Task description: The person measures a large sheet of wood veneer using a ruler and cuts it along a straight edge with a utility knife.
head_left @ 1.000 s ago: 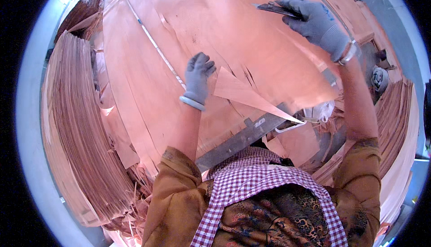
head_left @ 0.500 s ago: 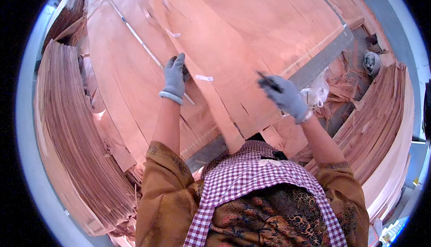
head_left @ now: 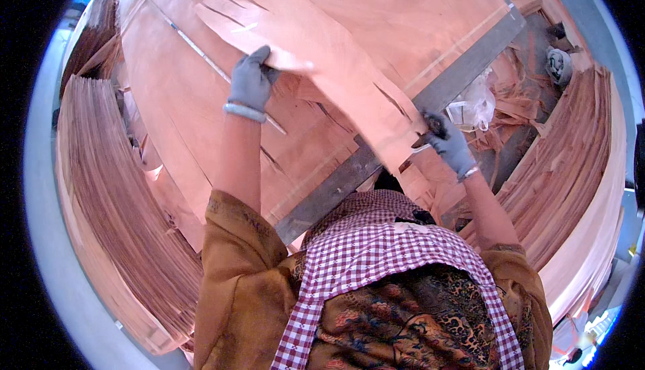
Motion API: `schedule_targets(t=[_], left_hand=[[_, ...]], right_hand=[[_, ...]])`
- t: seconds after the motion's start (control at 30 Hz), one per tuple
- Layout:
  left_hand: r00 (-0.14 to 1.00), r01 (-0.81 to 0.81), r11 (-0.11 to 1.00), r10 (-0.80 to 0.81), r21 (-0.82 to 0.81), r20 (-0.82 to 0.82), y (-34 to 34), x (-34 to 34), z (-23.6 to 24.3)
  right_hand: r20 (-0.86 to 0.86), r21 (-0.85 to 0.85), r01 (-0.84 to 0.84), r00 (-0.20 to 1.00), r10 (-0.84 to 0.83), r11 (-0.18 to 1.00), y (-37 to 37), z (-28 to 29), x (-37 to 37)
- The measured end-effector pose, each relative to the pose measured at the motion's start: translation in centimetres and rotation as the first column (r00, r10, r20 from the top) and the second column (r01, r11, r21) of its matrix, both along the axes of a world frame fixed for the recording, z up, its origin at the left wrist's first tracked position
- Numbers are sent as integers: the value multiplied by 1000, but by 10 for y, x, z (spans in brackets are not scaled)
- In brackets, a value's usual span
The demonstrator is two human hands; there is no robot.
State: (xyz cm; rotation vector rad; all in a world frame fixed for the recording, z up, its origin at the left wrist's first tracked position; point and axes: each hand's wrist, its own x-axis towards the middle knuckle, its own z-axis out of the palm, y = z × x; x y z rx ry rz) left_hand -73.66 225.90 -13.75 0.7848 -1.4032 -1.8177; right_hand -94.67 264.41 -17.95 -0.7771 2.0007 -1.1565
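Note:
A long pinkish wood veneer strip [head_left: 336, 71] is lifted off the layer beneath, slanting from far left to near right, with dark splits in it. My left hand [head_left: 251, 81], in a grey glove, is closed on its left edge, thumb on top. My right hand [head_left: 449, 143], gloved in grey with dark fingers, is closed at the strip's near right end. Under the strip lies a broad veneer sheet [head_left: 175, 101]. Small pale tape pieces show on the strip, one [head_left: 244, 27] beyond my left hand.
A thin rod [head_left: 195, 47] lies across the sheet at left. A grey metal bar [head_left: 336, 192] runs along the near edge. Tall veneer stacks stand at left [head_left: 114, 202] and right [head_left: 564, 175]. Veneer scraps [head_left: 517, 101] and a clear plastic bag [head_left: 478, 104] lie at right.
The strip has been raised and swung, its near end shifting right. My left hand has moved slightly farther away, and my right hand has moved right and closed on the strip's end.

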Motion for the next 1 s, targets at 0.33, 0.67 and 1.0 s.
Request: schedule_targets(t=[0.33, 0.67, 1.0], left_hand=[[992, -114, 966, 98, 234, 81, 23, -3, 1], [780, -195, 971, 238, -137, 578, 59, 37, -6], [601, 643, 200, 465, -739, 649, 95, 38, -13]], right_hand=[[-64, 358, 373, 924, -376, 856, 243, 22, -126], [142, 75, 298, 941, -306, 952, 141, 30, -48], [114, 41, 219, 968, -222, 975, 18, 22, 11]])
